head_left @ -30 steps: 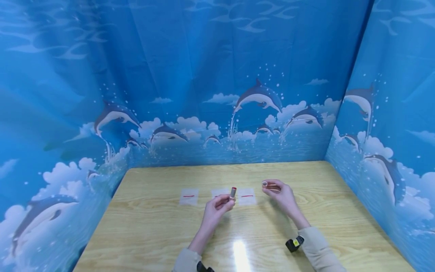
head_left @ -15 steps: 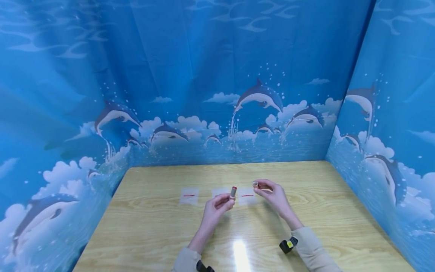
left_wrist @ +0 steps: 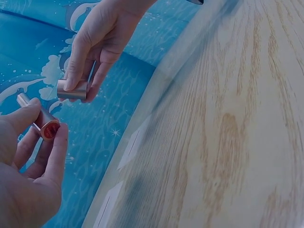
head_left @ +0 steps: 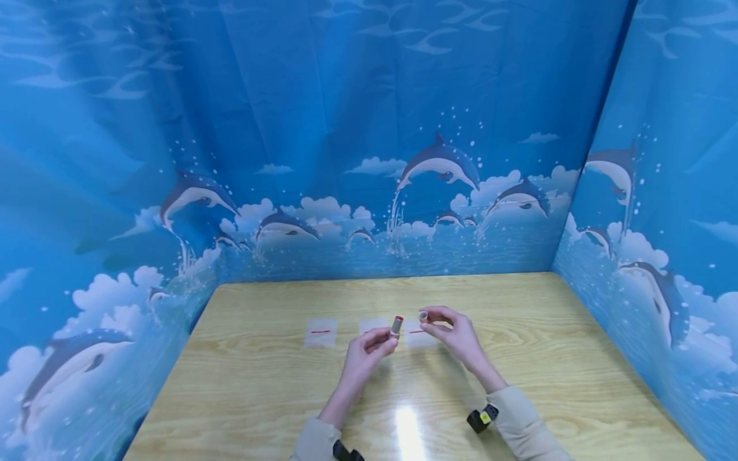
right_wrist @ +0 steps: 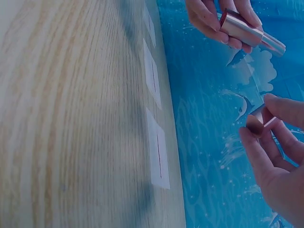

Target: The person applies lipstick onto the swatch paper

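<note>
In the head view my left hand pinches a silvery lipstick tube, held above the table with its red end up. The left wrist view shows a round red face on one end of the lipstick; the right wrist view shows its narrower other end. My right hand pinches a short metallic lipstick cap between thumb and fingers. A hollow opening shows on the cap in the right wrist view. Cap and tube are close together but apart.
White paper squares with red lines lie in a row on the wooden table: a left square, a middle one partly hidden by my left hand, and a right one. A blue dolphin curtain stands behind.
My right hand has moved left with the cap, bringing it close to the lipstick tube. The left hand has stayed nearly still.
</note>
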A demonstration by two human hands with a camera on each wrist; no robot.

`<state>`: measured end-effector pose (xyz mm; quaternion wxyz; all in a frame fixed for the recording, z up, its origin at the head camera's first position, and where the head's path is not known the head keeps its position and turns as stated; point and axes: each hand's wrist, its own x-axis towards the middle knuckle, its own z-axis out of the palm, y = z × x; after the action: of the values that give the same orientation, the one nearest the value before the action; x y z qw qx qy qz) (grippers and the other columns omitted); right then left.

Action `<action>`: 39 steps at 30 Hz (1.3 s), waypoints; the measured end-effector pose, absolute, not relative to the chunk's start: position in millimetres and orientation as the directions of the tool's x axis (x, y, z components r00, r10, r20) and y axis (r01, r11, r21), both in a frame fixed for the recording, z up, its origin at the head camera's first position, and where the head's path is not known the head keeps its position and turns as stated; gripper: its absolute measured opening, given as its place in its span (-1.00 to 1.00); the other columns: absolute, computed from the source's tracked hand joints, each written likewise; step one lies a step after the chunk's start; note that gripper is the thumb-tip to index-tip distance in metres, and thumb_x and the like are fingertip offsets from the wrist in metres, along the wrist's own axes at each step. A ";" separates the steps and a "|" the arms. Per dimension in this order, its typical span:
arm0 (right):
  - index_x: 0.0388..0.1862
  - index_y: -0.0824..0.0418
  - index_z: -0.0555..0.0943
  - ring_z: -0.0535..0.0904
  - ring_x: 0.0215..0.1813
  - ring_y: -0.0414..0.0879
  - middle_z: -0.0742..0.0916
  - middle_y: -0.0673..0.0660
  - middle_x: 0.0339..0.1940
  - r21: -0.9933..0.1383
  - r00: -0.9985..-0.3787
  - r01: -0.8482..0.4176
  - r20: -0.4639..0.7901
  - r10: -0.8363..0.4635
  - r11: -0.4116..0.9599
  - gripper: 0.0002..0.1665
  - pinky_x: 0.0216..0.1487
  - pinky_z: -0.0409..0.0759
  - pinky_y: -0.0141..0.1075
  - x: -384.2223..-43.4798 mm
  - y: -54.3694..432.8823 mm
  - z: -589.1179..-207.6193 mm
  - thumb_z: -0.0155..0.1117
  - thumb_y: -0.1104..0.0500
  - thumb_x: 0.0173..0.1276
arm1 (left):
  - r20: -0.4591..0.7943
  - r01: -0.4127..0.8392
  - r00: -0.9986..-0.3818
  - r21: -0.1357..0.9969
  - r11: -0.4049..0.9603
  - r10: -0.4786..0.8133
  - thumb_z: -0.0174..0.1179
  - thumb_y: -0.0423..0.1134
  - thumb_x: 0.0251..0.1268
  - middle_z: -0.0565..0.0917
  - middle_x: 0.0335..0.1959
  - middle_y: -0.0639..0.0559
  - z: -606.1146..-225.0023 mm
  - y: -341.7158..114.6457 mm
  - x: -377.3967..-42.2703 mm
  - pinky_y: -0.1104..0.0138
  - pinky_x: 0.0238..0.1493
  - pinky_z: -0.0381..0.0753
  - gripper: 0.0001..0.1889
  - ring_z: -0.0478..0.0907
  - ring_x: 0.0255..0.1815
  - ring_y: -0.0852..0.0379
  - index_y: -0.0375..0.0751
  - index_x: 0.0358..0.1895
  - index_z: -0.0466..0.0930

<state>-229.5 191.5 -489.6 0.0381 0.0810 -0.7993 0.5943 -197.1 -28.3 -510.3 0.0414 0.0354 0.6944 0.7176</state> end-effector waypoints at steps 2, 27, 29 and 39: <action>0.12 0.30 0.67 0.65 0.04 -0.05 0.76 0.24 -0.02 -0.942 -0.981 -0.190 0.169 -0.099 0.275 -0.58 0.05 0.70 -0.40 -229.7 190.8 -492.2 0.49 0.25 0.29 | -0.013 -0.016 -0.994 0.999 -0.028 0.110 0.39 -0.08 0.30 0.74 0.02 -0.11 -510.4 -28.6 -197.8 0.32 0.08 0.71 -0.55 0.69 -0.01 0.06 -0.24 0.16 0.64; 0.11 0.25 0.70 0.68 0.07 0.05 0.74 0.21 0.03 -0.924 -0.939 -0.293 0.229 -0.256 0.246 -0.60 0.13 0.69 -0.34 -225.9 178.6 -488.5 0.48 0.26 0.29 | 0.072 0.078 -0.989 0.996 0.049 0.126 0.39 -0.17 0.31 0.75 -0.02 -0.14 -511.5 -30.0 -196.9 0.44 -0.04 0.69 -0.63 0.68 -0.06 0.07 -0.28 0.10 0.68; 0.12 0.25 0.69 0.68 0.08 0.09 0.74 0.21 0.04 -0.923 -0.939 -0.293 0.230 -0.256 0.247 -0.59 0.12 0.69 -0.35 -226.0 178.7 -487.5 0.48 0.26 0.29 | 0.074 0.081 -0.989 0.995 0.051 0.127 0.39 -0.18 0.31 0.75 -0.02 -0.14 -512.9 -30.7 -197.4 0.46 -0.04 0.68 -0.63 0.68 -0.06 0.08 -0.27 0.10 0.68; 0.02 0.24 0.70 0.71 0.04 0.08 0.79 0.16 -0.04 -0.904 -0.936 -0.313 0.243 -0.254 0.291 -0.65 0.14 0.69 -0.29 -229.4 181.8 -485.3 0.50 0.24 0.26 | 0.076 0.091 -0.988 0.989 0.114 0.134 0.41 -0.14 0.28 0.76 -0.03 -0.08 -515.2 -33.2 -198.2 0.33 0.08 0.66 -0.64 0.66 -0.05 0.13 -0.23 0.07 0.70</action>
<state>-229.4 181.8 -485.3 0.0262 0.1764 -0.8031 0.5685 -198.2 -33.2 -515.2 0.0161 0.0753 0.7460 0.6614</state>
